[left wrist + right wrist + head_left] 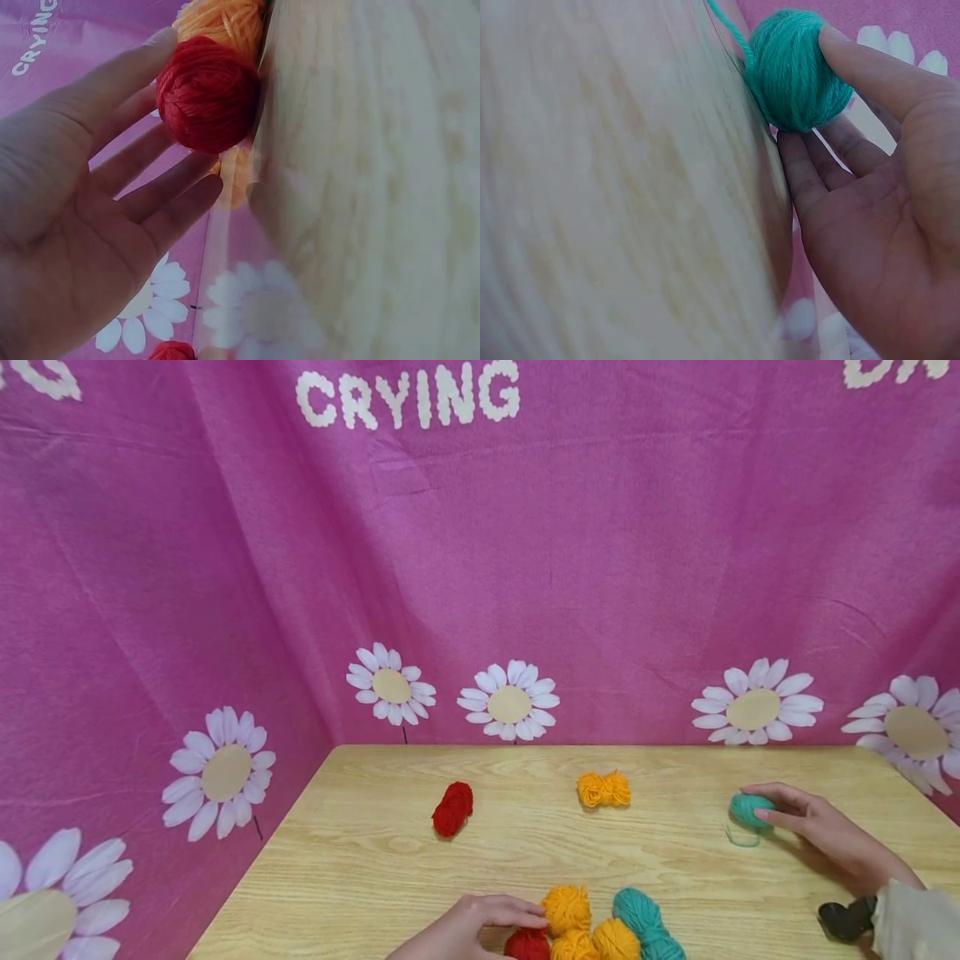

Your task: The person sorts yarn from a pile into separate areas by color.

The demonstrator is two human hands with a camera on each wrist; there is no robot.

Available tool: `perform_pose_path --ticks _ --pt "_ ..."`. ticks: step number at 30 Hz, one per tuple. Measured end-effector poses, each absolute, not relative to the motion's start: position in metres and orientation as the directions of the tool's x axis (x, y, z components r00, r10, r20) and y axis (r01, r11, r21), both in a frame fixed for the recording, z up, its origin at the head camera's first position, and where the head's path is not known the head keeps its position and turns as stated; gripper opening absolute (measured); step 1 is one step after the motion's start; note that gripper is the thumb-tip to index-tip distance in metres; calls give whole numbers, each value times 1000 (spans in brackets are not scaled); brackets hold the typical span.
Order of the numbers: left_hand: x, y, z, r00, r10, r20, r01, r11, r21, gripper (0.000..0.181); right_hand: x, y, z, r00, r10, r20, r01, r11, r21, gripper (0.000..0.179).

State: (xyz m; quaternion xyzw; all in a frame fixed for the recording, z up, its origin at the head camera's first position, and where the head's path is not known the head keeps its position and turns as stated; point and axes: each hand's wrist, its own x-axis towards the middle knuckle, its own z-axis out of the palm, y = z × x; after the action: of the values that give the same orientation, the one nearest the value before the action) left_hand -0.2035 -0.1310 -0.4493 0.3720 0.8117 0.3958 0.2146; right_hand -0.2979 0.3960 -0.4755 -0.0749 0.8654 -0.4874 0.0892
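Observation:
At the right of the table, my right hand [813, 827] holds a teal ball of yarn [799, 71] between thumb and fingers, low at the wood. A loose teal strand [742, 841] trails from it. At the near edge my left hand [97, 157] is round a red ball of yarn [208, 94], thumb on one side and fingers on the other. Touching that red ball is a cluster of yellow yarn balls [567, 910], with a teal skein [648, 922] at its right. The cluster's lower part is cut off by the head view's bottom edge.
Farther back on the wooden table [360, 860] lie a red skein [453, 810] and a yellow skein [603, 789], spaced apart in a rough row with the teal ball. A pink cloth [562, 543] with daisies hangs behind and to the left.

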Motion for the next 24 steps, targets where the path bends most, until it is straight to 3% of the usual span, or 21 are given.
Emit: perform_pose_path --ticks 12,24 --pt "-206 -132 -454 -541 840 33 624 375 685 45 -299 396 -477 -976 -207 -73 -48 527 -848 58" --pt "-207 -132 -458 -532 844 72 610 323 724 41 -300 396 -479 -976 -206 -64 -58 536 -842 57"
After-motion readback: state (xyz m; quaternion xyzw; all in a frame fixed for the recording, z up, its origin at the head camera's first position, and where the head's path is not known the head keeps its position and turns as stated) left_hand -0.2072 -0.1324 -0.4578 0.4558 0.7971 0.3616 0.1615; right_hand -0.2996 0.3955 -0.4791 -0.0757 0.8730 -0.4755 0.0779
